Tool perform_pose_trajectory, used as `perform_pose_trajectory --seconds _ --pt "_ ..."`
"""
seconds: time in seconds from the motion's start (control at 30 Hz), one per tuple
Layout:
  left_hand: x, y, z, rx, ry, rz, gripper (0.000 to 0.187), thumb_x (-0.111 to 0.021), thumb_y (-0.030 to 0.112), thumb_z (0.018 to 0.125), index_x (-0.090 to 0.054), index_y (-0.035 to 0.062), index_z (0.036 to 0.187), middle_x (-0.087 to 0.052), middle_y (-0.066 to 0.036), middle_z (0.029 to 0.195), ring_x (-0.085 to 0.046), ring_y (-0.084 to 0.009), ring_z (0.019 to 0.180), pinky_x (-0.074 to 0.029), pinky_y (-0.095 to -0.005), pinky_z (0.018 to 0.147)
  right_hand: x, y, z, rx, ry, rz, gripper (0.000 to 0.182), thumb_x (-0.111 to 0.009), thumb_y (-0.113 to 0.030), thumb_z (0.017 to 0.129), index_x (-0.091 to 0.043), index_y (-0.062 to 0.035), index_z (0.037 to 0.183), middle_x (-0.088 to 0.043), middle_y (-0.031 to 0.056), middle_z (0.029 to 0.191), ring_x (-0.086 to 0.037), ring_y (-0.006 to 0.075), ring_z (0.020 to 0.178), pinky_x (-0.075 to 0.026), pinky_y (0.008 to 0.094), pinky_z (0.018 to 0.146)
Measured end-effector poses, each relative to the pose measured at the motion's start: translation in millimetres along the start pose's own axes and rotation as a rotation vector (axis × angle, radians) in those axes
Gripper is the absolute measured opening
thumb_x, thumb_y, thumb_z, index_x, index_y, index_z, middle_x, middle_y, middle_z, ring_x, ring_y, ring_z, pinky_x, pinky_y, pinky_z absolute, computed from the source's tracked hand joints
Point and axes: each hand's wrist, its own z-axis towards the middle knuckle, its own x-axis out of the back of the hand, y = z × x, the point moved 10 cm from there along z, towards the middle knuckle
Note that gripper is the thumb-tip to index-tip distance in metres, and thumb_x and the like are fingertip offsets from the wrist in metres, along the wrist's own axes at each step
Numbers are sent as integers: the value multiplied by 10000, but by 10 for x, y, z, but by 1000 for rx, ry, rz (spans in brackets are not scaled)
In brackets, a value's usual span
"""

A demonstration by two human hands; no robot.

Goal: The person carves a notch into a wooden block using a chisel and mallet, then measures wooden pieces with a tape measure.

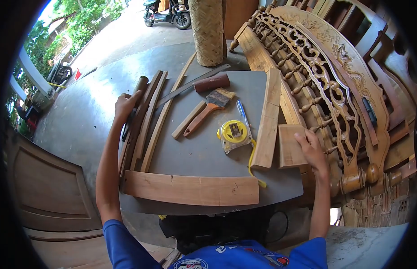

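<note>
At the table's left side, my left hand (126, 106) is closed around a dark round-ended stick (142, 84); its lower part is hidden. Beside it lie a dark wooden strip (143, 110) and lighter strips (164, 121). My right hand (313, 151) grips a short wooden block (290, 145) by its right side, thumb on top. Just left of that block rests a longer wooden board (267, 121). A curved wooden board (190, 188) with pencil marks lies along the near edge. In the middle is a yellow tape measure (235, 132), its tape partly out.
On the grey table (186, 154) are a paintbrush (208, 110), a small wood stick (188, 120), a brown sandpaper roll (211, 83), a blue pen (242, 112) and a saw blade (188, 86). Carved wooden furniture (307, 67) leans at right. A woven column (208, 31) stands behind.
</note>
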Motion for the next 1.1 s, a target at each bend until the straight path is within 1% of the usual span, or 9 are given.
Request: perform_pose_trajectory --seconds 0.23,0.4,0.53,0.63,0.73,0.83,0.9,1.03,1.1 --pt "-57 77 -90 -53 -116 68 611 -590 537 718 -609 -30 945 -631 -208 842 -622 -276 779 -472 -344 719 -161 22 -60 -93 -47 228 361 -522 -239 829 -532 44 1053 -541 144 989 -523 201 918 -390 299 825" --pt "-37 218 -251 -83 -155 109 615 -600 516 724 -586 -43 979 -625 -219 818 -624 -278 764 -476 -342 704 38 -58 -70 98 223 -60 389 -557 -242 811 -519 22 1093 -541 160 983 -527 249 927 -388 327 854" --pt "4 183 -250 -100 -127 64 619 -594 498 746 -552 -51 1028 -610 -236 840 -606 -292 826 -467 -367 730 208 -785 -145 413 394 -407 330 -580 -188 794 -545 -4 1066 -541 148 976 -532 277 913 -403 353 840" --pt "142 295 -314 -224 88 259 496 -565 424 794 -559 -19 1016 -602 -197 868 -581 -285 857 -453 -384 730 39 -1324 7 517 222 -280 246 -563 -99 783 -573 -24 1017 -552 133 964 -542 272 897 -422 343 808" --pt "339 1064 -905 -667 396 471 335 -569 318 806 -572 18 956 -596 -148 866 -563 -270 847 -442 -390 712 -669 -1796 237 788 -109 -318 220 -551 -6 737 -587 -26 953 -568 142 916 -555 284 897 -451 332 757" --pt "-26 1496 -1318 -801 -13 256 173 -632 203 760 -581 52 827 -610 -112 773 -586 -237 701 -466 -358 657 -1623 -1956 437 1103 -263 -774 184 -572 -18 700 -614 -58 875 -586 96 910 -571 261 876 -467 359 745" --pt "-352 1547 -1557 -676 -347 335 258 -607 283 782 -599 56 905 -625 -126 745 -609 -251 677 -483 -361 624 -2087 -1798 645 1033 -447 -998 153 -559 -60 710 -619 -94 847 -578 89 875 -572 250 850 -473 350 716" --pt "-517 1464 -1774 -696 -415 247 263 -574 241 799 -537 57 983 -610 -144 717 -592 -299 696 -453 -394 611 -2231 -1778 728 1093 -338 -1033 111 -571 -87 715 -655 -71 785 -626 117 848 -626 264 796 -506 354 640" --pt "-529 1446 -1764 -691 -419 256 291 -559 233 807 -506 57 1033 -603 -162 712 -586 -329 691 -454 -417 611 -2233 -1703 752 962 -455 -1113 124 -601 -105 668 -622 -83 788 -591 114 823 -609 282 767 -491 367 642"
